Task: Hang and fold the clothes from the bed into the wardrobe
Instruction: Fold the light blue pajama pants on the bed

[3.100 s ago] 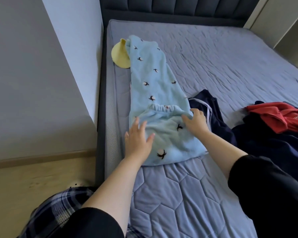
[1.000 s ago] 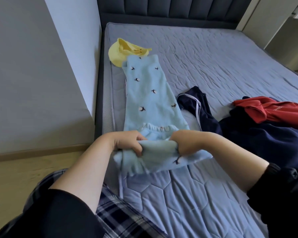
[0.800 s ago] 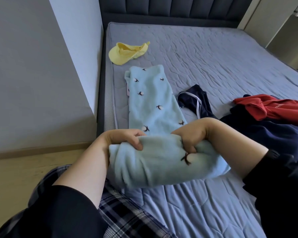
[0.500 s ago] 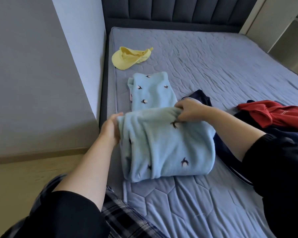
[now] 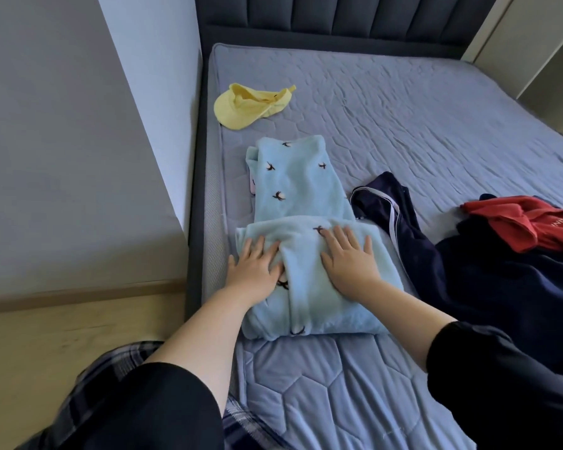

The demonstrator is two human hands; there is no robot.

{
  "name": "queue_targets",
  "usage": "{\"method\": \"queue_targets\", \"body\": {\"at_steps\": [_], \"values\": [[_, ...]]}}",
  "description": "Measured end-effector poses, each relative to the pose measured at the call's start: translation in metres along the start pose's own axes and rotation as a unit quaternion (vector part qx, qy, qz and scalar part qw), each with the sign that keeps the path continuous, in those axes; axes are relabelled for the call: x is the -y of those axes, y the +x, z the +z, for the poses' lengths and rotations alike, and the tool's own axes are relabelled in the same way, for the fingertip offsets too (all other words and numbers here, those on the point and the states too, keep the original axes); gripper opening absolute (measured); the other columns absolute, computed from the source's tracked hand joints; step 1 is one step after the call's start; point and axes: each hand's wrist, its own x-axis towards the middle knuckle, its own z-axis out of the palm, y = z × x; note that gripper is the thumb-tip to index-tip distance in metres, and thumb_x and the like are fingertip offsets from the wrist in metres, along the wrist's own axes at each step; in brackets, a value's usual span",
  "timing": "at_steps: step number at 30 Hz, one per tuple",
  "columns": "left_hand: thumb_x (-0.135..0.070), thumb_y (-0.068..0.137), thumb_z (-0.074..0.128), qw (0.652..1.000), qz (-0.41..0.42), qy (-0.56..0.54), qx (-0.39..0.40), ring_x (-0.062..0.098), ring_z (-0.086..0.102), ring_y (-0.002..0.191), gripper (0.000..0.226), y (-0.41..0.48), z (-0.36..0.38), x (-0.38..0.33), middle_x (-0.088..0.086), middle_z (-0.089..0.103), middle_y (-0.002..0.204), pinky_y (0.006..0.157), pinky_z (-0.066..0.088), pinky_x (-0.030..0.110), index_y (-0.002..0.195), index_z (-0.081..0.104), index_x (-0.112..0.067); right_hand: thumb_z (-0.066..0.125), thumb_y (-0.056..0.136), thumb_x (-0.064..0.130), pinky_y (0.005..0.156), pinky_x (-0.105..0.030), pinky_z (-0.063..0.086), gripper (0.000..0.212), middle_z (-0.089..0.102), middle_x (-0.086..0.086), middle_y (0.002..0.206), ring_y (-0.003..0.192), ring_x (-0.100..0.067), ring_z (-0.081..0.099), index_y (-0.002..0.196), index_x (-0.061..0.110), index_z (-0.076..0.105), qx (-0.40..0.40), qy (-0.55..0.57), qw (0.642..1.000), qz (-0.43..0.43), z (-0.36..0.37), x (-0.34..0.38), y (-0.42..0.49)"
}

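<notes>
A: How many things lie on the mattress (image 5: 403, 102)?

B: One pair of light blue fleece trousers (image 5: 293, 186), one yellow cap (image 5: 244, 107) and one red garment (image 5: 527, 222). There is also dark navy clothing (image 5: 400, 222) with a pale stripe. One cannot tell if the navy is one piece or two.

A: And the person's two hands?

B: Both press flat on the folded near part of the trousers. The left hand (image 5: 255, 274) lies on its left side and the right hand (image 5: 348, 261) on its right side. Each grip is fully open, the fingers straight and spread, holding nothing.

A: Where are the trousers relative to the edges?

B: They lie along the left edge of the mattress, and the folded part is just beside that edge. The unfolded legs reach toward the cap, which is apart from them. The navy clothing is just beside the trousers on the right, and the red garment rests on it.

A: Where is room for moving?

B: Broad quilted mattress shows from the trousers up to the headboard (image 5: 338, 17) and toward the far right. A strip shows also in front of the folded part.
</notes>
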Motion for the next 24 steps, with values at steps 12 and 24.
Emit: {"method": "queue_targets", "body": {"at_steps": [12, 24], "values": [[-0.05, 0.097, 0.037, 0.986, -0.135, -0.06, -0.076, 0.032, 0.028, 0.137, 0.056, -0.015, -0.02, -0.01, 0.01, 0.024, 0.153, 0.109, 0.031, 0.052, 0.145, 0.027, -0.023, 0.083, 0.045, 0.059, 0.095, -0.06, 0.042, 0.113, 0.043, -0.02, 0.144, 0.129, -0.038, 0.046, 0.142, 0.017, 0.044, -0.021, -0.171, 0.968, -0.183, 0.024, -0.001, -0.068], [-0.05, 0.082, 0.06, 0.953, -0.116, -0.27, -0.079, 0.014, 0.059, 0.041, 0.048, -0.049, -0.05, -0.01, 0.003, 0.063, 0.048, 0.052, 0.047, 0.026, 0.057, 0.062, -0.009, 0.064, 0.07, 0.061, 0.1, -0.042, 0.039, 0.103, 0.04, -0.005, 0.14, 0.127, -0.025, 0.043, 0.149, 0.02, 0.012, 0.034, -0.021, 0.994, -0.097, 0.035, 0.001, -0.021]]}}
